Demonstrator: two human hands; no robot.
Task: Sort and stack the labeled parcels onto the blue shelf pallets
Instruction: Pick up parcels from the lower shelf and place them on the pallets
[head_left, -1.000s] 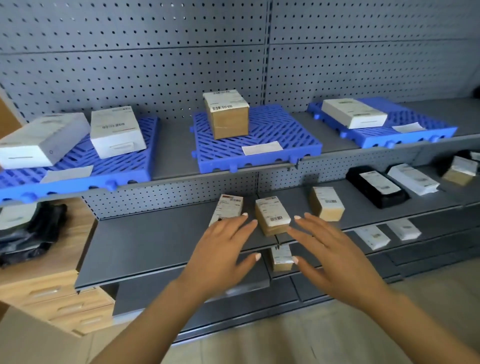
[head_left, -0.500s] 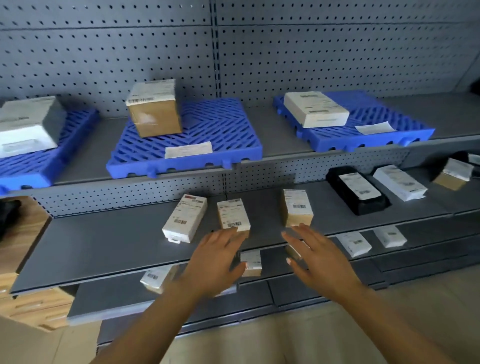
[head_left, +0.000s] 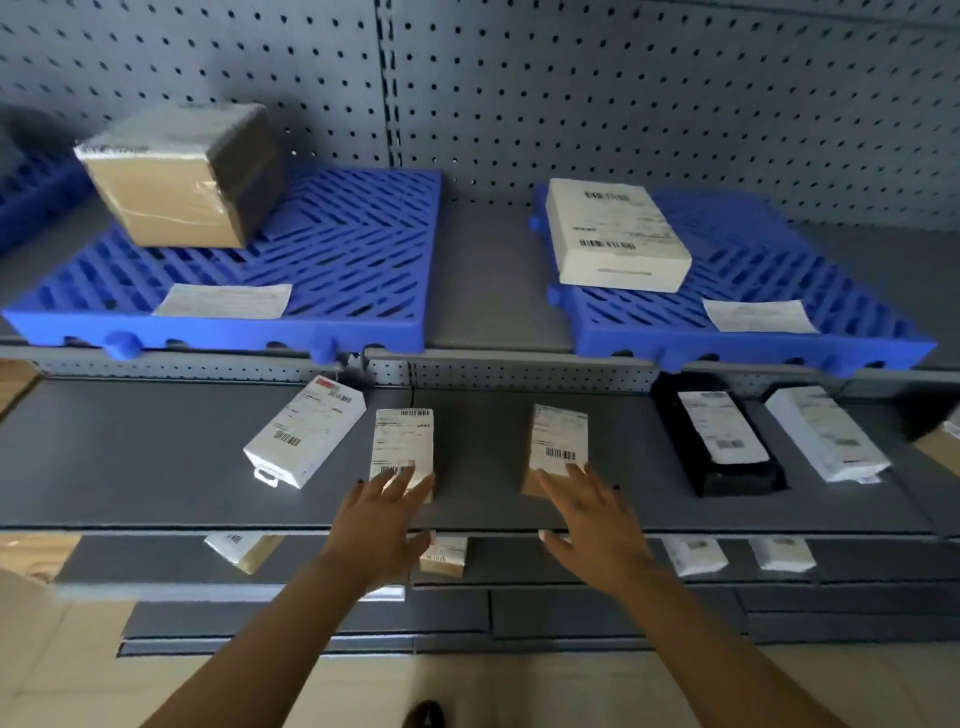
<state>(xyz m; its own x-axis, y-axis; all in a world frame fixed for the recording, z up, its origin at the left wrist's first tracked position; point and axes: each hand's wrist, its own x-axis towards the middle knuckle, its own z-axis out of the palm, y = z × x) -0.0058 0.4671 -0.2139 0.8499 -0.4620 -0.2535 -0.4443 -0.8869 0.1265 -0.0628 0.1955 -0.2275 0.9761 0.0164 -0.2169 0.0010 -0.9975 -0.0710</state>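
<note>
Two small brown labelled parcels stand on the grey middle shelf. My left hand reaches over the shelf edge, its straight fingers touching the near end of the left parcel. My right hand lies spread, fingertips on the near end of the right parcel. A white labelled box lies tilted to the left of them. On the upper shelf, one blue pallet carries a brown carton and another blue pallet carries a flat white parcel.
A black parcel and a white parcel lie at the right of the middle shelf. Several small parcels sit on the lower shelf. Paper slips lie on the pallets' front edges. Pegboard backs the shelving.
Both hands have moved forward onto the two small brown parcels. The view has shifted right and closer, so the left pallet with white boxes has left the frame.
</note>
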